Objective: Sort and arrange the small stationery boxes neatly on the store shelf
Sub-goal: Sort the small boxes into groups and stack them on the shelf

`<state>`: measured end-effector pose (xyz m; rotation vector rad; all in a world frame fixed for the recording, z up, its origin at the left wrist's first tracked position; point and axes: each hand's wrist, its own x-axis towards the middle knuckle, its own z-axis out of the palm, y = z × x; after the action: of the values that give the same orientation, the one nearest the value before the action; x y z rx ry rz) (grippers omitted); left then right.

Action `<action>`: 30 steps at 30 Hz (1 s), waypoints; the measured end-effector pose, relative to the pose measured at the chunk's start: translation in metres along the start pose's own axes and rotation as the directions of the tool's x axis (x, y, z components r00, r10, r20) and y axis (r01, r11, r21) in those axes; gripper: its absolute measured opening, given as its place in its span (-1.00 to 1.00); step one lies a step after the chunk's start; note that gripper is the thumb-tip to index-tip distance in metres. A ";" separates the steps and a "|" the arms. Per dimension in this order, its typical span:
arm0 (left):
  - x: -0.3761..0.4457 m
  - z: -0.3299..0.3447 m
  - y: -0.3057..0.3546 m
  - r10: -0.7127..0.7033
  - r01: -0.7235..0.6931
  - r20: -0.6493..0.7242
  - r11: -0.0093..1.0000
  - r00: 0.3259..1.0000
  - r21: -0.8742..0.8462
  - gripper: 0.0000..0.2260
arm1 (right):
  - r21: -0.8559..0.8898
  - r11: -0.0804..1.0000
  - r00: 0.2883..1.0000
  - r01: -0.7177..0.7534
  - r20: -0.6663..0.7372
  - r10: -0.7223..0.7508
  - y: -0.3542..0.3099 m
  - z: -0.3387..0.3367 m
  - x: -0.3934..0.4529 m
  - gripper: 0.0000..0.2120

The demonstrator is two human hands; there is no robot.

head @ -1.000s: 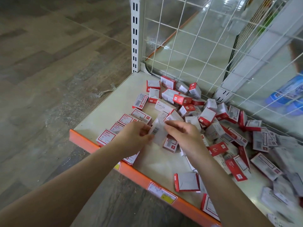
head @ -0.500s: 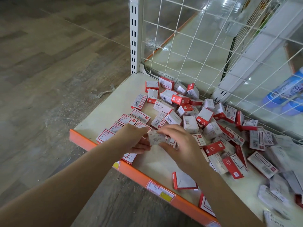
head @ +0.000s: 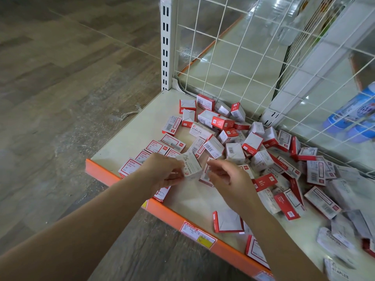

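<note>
Head view: left hand [head: 162, 172] holds paper-clip box [head: 190, 166] tilted.

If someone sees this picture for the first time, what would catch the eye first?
Probably the jumbled heap of red and white boxes spread over the shelf, thickest toward the wire grid at the back. Next, the two hands in the middle: the left hand holds a small white box, the right hand beside it.

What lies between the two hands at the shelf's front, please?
In the head view, a white paper-clips box, held by the left hand, sits before the right hand.
</note>
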<state>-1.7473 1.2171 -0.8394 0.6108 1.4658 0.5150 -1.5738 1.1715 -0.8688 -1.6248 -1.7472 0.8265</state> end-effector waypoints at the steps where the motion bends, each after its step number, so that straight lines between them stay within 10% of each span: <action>1: 0.000 0.001 0.000 0.009 -0.009 -0.004 1.000 1.000 -0.023 -0.92 | 0.024 1.000 1.000 -0.018 0.013 0.018 -0.001 0.001 -0.001 -0.74; 13: -0.010 0.006 -0.003 0.148 -0.174 0.108 0.940 0.983 0.295 -0.85 | 0.096 0.993 0.996 -0.063 0.065 0.057 -0.012 0.005 0.005 -0.77; 23: -0.002 0.006 -0.010 0.084 -0.099 0.072 0.967 0.994 0.234 -0.76 | 0.592 0.737 0.885 -0.326 -0.084 0.459 -0.017 0.003 0.006 -0.88; 30: 0.001 0.009 -0.011 0.152 -0.164 0.083 0.974 0.985 0.158 -0.80 | 0.668 0.657 0.901 -0.349 0.047 0.430 -0.018 0.007 0.001 -0.75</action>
<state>-1.7392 1.2088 -0.8469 0.8741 1.4088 0.4937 -1.5911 1.1712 -0.8590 -1.4963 -0.8347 1.3433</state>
